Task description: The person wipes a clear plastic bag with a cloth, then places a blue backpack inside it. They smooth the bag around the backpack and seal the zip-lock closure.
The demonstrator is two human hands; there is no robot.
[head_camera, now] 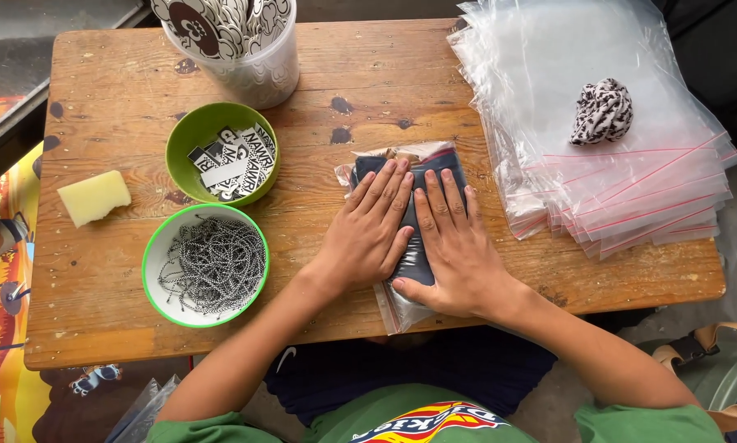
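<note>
Two hands (413, 238) press one bagged cloth (417, 176); two bowls (180, 139).

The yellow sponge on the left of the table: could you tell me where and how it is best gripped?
Pinch the sponge across its two long sides, coming straight down from above. It lies flat as a low block on the table, with bare wood all round and the green bowl well off to its right, so both sides look free.

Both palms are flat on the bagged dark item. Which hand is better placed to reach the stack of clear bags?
Probably the right hand. It lies on the side of the bagged dark item nearest the stack of clear bags; the left hand would have to cross over it.
</note>
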